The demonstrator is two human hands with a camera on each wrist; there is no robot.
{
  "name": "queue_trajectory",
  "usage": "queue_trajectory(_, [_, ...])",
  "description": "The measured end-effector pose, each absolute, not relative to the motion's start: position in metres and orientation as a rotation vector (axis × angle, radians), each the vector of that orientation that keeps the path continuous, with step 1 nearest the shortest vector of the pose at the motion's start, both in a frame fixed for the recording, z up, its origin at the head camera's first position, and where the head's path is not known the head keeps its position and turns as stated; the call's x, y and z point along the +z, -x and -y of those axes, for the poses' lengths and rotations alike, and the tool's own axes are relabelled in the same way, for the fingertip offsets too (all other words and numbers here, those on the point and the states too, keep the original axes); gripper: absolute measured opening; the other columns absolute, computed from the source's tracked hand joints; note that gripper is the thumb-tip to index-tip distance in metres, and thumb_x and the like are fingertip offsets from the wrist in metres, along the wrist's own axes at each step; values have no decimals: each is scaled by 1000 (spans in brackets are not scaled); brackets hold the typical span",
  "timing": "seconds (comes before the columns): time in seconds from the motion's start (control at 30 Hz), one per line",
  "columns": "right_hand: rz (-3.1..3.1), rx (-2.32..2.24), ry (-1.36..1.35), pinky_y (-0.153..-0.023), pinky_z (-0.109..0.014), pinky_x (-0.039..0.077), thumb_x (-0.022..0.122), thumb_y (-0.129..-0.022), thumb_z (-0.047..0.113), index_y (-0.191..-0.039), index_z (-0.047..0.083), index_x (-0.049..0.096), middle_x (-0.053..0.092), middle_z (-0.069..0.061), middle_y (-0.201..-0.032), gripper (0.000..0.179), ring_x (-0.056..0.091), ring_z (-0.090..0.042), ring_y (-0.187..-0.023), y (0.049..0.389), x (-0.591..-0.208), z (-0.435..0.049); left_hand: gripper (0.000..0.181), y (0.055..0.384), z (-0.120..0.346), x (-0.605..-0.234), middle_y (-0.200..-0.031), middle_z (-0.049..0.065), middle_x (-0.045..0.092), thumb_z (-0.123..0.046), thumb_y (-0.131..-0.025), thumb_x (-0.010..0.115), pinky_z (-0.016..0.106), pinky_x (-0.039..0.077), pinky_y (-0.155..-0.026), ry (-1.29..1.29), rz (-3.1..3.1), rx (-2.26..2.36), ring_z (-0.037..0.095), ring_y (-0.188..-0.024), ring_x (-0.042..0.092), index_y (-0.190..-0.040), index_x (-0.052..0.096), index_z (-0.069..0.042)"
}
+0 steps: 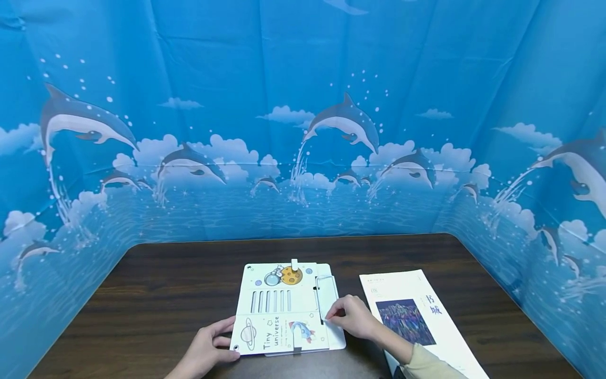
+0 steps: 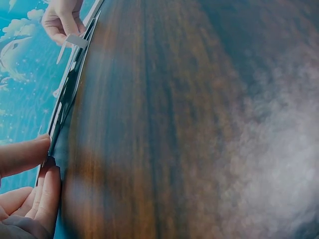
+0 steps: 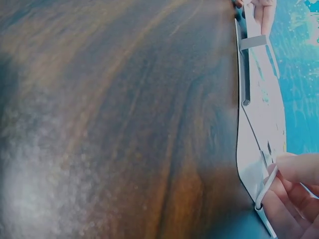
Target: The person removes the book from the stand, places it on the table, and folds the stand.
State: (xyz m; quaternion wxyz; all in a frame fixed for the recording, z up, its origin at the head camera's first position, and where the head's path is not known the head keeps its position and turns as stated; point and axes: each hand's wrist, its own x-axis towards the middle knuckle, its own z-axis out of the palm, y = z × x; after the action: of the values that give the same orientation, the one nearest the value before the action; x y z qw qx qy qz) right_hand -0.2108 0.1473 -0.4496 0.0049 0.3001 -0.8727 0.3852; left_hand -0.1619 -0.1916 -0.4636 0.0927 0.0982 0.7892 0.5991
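A white folding book stand printed with a planet, an astronaut and "Tiny universe" lies on the table. At its lower left corner, my left hand grips the edge, thumb above and fingers below in the left wrist view. My right hand is at the stand's right side. There its thumb and fingers pinch a thin white wire bracket, whose bent end meets the panel's edge. One white page clip sticks up at the top edge, and another clip sits at the bottom edge.
To the right, a white magazine with a dark picture lies partly under my right forearm. The dark wood table ends at a blue dolphin-print curtain behind and on both sides.
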Motion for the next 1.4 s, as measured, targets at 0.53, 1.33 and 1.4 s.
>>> queue_trajectory(0.53, [2845, 1200, -844, -52, -17, 40, 68, -76, 1, -75, 5, 72, 65, 4, -67, 6, 48, 0, -58, 212, -448, -142, 78, 162, 193, -463, -118, 38, 46, 13, -62, 72, 26, 53, -64, -280, -2348, 1766, 25, -83, 65, -125, 28, 25])
queue_trajectory(1.33, [2719, 1061, -1139, -66, -12, 45, 76, -70, 15, -98, 2, 69, 65, 3, -90, 32, 52, 2, -78, 179, -443, -91, 77, 162, 194, -464, -116, 36, 50, 11, -64, 73, 25, 53, -64, -297, -2342, 1746, 23, -82, 65, -126, 30, 24])
queue_trajectory(1.4, [2706, 1037, -1140, -63, -10, 43, 77, -68, 15, -96, 2, 70, 65, 3, -87, 32, 51, 3, -75, 180, -443, -89, 77, 162, 195, -465, -115, 35, 50, 11, -64, 73, 25, 52, -64, -296, -2342, 1740, 23, -82, 64, -126, 30, 24])
